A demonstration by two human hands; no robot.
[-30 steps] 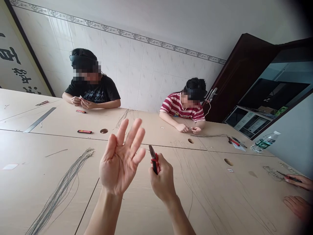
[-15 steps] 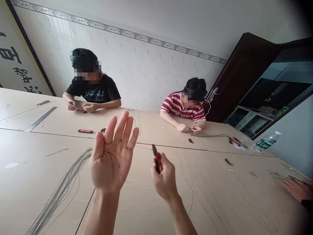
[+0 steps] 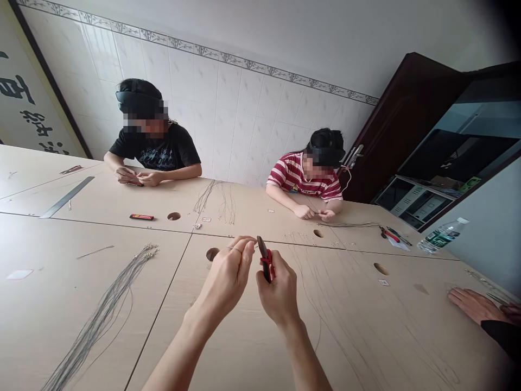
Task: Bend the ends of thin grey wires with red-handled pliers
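Note:
My right hand (image 3: pixel 280 290) is wrapped round a pair of pliers (image 3: pixel 266 263) with red and black handles, their dark jaws pointing up and away from me. Close to the jaw tips, my left hand (image 3: pixel 228 274) has thumb and fingers pinched together; whatever is between them is too small to make out. A bundle of thin grey cords (image 3: pixel 108 304) with small metal ends lies to the left of my left hand. Several fine cords (image 3: pixel 321 293) are laid out lengthwise on the table right of my right hand.
Two co-workers, in a black shirt (image 3: pixel 166 149) and a striped shirt (image 3: pixel 285 171), sit across the table (image 3: pixel 179 336). Another person's hand (image 3: pixel 474 305) rests at the right edge. A steel ruler (image 3: pixel 68 197), red-handled pliers (image 3: pixel 389 235) and a water bottle (image 3: pixel 443 236) lie around.
My left hand has turned from an open, raised palm to a pinch and moved right, beside the plier jaws. My right hand holds the pliers almost in place. The hand at far right shifted left.

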